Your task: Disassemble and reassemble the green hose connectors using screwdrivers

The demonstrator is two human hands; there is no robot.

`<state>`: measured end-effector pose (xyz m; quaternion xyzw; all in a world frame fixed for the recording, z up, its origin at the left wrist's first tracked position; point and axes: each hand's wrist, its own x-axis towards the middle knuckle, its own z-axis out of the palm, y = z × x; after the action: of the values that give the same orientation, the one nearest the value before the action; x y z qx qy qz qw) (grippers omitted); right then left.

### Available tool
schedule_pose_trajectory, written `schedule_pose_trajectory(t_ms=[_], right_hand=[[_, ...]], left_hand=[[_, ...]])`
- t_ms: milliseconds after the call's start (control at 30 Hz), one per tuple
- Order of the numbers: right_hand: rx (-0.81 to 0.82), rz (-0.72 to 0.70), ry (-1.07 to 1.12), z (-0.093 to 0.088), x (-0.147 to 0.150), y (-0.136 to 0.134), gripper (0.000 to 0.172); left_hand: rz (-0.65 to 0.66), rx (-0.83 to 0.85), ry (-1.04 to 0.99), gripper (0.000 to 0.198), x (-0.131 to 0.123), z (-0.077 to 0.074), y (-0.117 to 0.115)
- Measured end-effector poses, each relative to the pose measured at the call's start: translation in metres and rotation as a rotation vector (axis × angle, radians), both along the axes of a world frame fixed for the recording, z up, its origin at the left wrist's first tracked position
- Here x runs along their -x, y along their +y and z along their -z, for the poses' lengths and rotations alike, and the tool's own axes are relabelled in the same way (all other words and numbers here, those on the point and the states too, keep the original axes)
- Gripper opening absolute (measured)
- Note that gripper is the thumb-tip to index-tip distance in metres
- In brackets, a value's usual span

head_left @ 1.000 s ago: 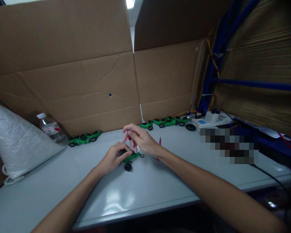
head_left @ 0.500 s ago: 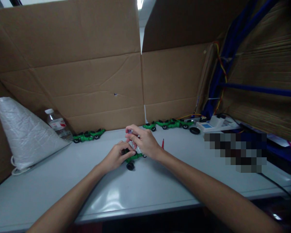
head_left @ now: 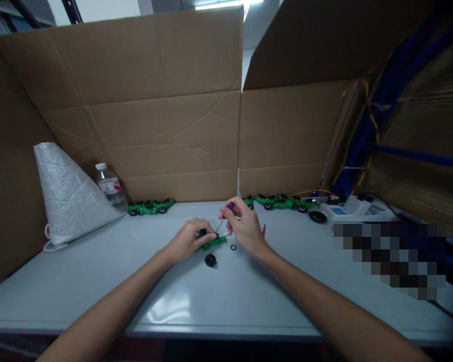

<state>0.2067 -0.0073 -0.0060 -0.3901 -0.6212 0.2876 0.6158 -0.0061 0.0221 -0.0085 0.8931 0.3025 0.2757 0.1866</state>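
- Head view, hands: the left hand [head_left: 191, 240] is clamped on one end of a green car [head_left: 214, 243], which lies on the table [head_left: 226, 296] between the two hands. The right hand [head_left: 246, 227] pinches a thin screwdriver [head_left: 226, 215] in its fingertips, with the tip slanted down toward the car.
- Head view, risks: the grip on the screwdriver is light and high up, so I judge the tip could skid off the car and jab the left fingers. The loose wheel [head_left: 210, 260] just in front of the car could roll off if a wrist nudges it. The small ring [head_left: 233, 247] near the right hand is easily brushed away and lost.
- Head view, counts:
  - one car in hand
  - one screwdriver
  - one loose wheel and one ring by the hands
  - a second wheel [head_left: 317, 216] farther right
  - one red tool [head_left: 263, 230] behind the right hand
  - a left row [head_left: 151, 206] of about two cars and a right row [head_left: 281, 202] of about three, too blurred to be sure
  - one bottle [head_left: 111, 187]
  - one white bag [head_left: 70, 193]
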Motion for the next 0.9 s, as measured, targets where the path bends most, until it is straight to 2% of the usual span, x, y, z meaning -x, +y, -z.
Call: schedule_pose_trajectory(t_ms=[167,300,367,667,900], right_hand=[[-0.023,0.158,-0.132,0.006,-0.009,0.009,0.036],[-0.102,0.379,-0.321,0.004,-0.022,0.013,0.035],[-0.106,0.436,-0.374,0.003,-0.027,0.014,0.037],[-0.129,0.432,-0.605,0.007,-0.031,0.016,0.034],[-0.145,0.385,-0.629,0.006,-0.030,0.014,0.031]], left_hand=[[-0.139,-0.095,0.037,0.023,0.005,0.003,0.007],[-0.212,-0.091,0.025,0.025,0.005,0.004,0.007],[-0.231,-0.080,0.015,0.025,0.005,0.003,0.006],[-0.307,-0.024,-0.002,0.029,0.010,0.004,0.009],[-0.349,0.001,-0.040,0.032,0.010,0.005,0.008]])
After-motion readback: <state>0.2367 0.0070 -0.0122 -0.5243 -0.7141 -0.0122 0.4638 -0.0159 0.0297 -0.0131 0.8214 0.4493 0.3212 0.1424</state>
